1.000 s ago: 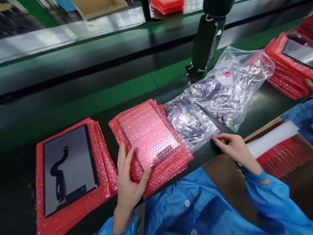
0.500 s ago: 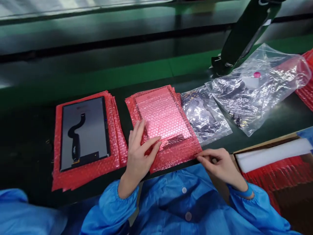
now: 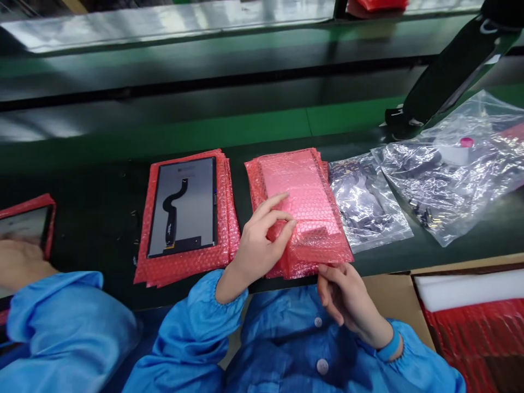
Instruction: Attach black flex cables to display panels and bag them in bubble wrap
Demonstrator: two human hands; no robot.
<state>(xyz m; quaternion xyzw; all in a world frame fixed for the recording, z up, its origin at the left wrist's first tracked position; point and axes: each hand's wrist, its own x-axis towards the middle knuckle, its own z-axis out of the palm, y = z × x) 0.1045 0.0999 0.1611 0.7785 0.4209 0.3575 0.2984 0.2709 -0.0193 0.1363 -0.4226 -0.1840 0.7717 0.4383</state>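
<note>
A red bubble-wrap bag with a flat, screen-like panel inside lies on a small stack of similar bags in front of me. Over its left side is my left hand, open, with fingers stretched and thumb apart; whether the fingertips press on the bag is unclear. My right hand is at the bag's near edge, thumb and finger on the edge and other fingers curled below it. To the left, a bare display panel with a black ribbon cable rests face down on more red bubble-wrap bags.
Clear plastic bags of small parts lie to the right, below a black arm. An open carton with red bags and white foam stands near right. A co-worker's hand covers another panel at far left.
The view has shifted left, bringing a co-worker's hand and panel into sight. My right fingers have changed from a pinch at the bag's corner to a looser hold along its near edge.
</note>
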